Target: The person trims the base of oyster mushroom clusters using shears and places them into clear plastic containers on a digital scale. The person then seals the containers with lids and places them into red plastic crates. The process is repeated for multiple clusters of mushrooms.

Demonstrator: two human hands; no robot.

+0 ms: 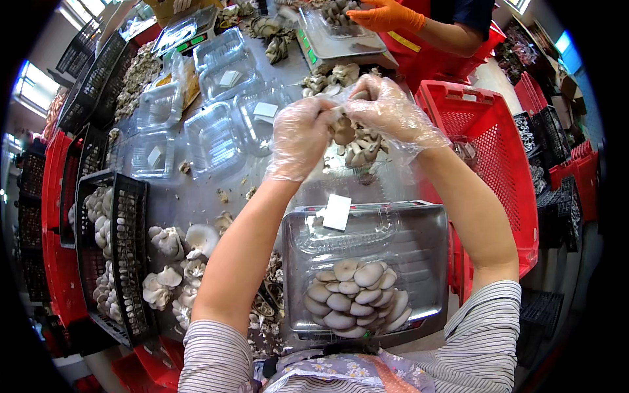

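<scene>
In clear plastic gloves, my left hand (305, 133) and my right hand (385, 110) meet over the table, both gripping a small piece of oyster mushroom (342, 131) between their fingertips. Just behind and below them lie more loose oyster mushrooms (362, 150). Nearer my body, a clear plastic clamshell box (344, 240) stands open on the metal pan of a scale (427, 255). A cluster of oyster mushrooms (358, 297) fills its near half, and a white card (337, 212) rests at its lid. To the left, loose mushroom clusters (168, 243) lie on the table.
Open clear boxes (214, 140), some with white cards, cover the table's far left. A black crate of mushrooms (128, 260) stands at the left, a red crate (491, 147) at the right. Scissors (268, 297) lie left of the scale. Across the table, a co-worker's orange glove (388, 15) is by another scale (344, 44).
</scene>
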